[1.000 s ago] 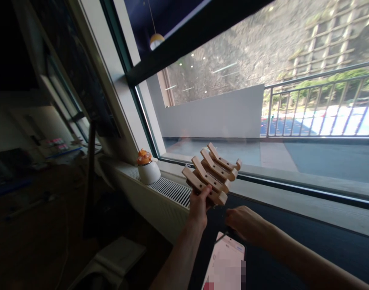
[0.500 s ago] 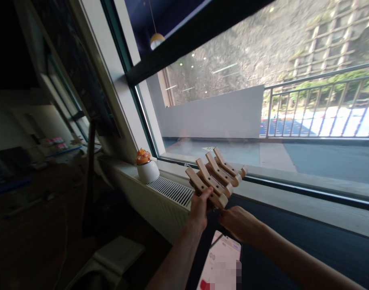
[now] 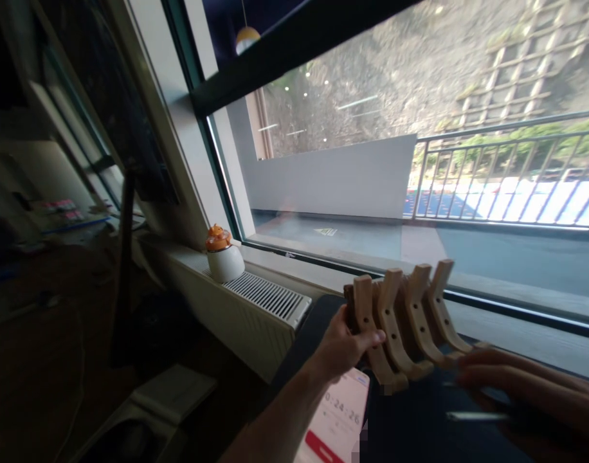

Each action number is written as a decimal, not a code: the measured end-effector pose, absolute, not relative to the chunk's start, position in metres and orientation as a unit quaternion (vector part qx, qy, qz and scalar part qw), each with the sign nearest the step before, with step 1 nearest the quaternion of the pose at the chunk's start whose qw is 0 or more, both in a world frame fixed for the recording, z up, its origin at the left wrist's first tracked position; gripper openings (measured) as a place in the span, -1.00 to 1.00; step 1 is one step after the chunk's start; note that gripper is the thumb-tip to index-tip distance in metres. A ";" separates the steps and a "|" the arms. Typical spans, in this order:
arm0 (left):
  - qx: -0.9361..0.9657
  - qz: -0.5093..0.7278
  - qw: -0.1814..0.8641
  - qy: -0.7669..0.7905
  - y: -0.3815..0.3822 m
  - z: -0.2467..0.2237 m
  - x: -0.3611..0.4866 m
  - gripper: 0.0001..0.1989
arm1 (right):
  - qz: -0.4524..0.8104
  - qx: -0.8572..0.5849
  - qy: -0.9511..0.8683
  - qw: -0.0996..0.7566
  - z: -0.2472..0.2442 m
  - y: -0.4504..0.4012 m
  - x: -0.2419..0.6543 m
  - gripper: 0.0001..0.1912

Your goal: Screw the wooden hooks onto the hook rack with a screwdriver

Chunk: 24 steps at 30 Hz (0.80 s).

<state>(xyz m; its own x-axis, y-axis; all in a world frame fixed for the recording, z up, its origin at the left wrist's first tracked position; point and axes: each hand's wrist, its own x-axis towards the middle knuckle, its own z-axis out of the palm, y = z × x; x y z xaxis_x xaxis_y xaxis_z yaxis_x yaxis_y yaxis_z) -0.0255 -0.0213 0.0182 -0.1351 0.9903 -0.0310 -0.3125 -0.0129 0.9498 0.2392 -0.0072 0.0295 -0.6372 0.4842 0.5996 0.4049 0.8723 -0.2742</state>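
My left hand (image 3: 350, 344) grips a wooden rack (image 3: 393, 328) at its left end, thumb on the nearest slat. The rack has several pale, bent wooden slats side by side, each with dark holes, and is tilted. On the right, my right hand (image 3: 526, 392) is smeared by motion beside the rack's lower right end. From it a slim metal-shafted tool (image 3: 478, 417) points left; its dark handle is mostly hidden in the hand. Whether this hand touches the rack I cannot tell. Below my left hand lies a phone (image 3: 340, 411) showing a timer.
A white pot with an orange lid (image 3: 224, 257) stands on the radiator (image 3: 260, 299) under the window (image 3: 333, 186). A dark surface (image 3: 410, 424) lies beneath the rack. At lower left is a pale boxy object (image 3: 173, 392).
The rack has moved right and towards me and turned, so its slats stand steeper. My right hand has moved from the rack's underside out to the right, bringing the metal shaft into view.
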 end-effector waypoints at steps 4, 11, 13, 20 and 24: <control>0.411 0.577 0.564 0.424 -0.030 0.008 -0.003 -0.54 | 0.024 -0.257 -0.898 0.355 0.025 -0.036 0.229 -0.50; 0.441 0.556 0.573 0.411 -0.030 0.010 -0.005 -0.53 | 0.013 -0.289 -0.902 0.320 0.009 -0.055 0.192 -0.61; 0.453 0.550 0.574 0.404 -0.030 0.011 -0.005 -0.56 | 0.018 -0.300 -0.902 0.309 0.008 -0.054 0.189 -0.65; 0.454 0.550 0.574 0.402 -0.030 0.010 -0.006 -0.55 | 0.007 -0.292 -0.924 0.246 0.018 -0.050 0.183 -0.71; 0.438 0.535 0.603 0.398 -0.032 0.010 -0.004 -0.49 | 0.065 -0.332 -0.915 0.221 0.031 -0.049 0.182 -0.74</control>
<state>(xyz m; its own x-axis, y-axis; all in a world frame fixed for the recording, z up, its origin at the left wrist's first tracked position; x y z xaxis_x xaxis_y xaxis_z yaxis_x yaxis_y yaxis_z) -0.0044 -0.0318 0.0101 0.1098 0.9939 -0.0117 -0.2962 0.0439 0.9541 0.1815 -0.0492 0.0314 -0.6820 0.6362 0.3608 0.5793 0.7710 -0.2646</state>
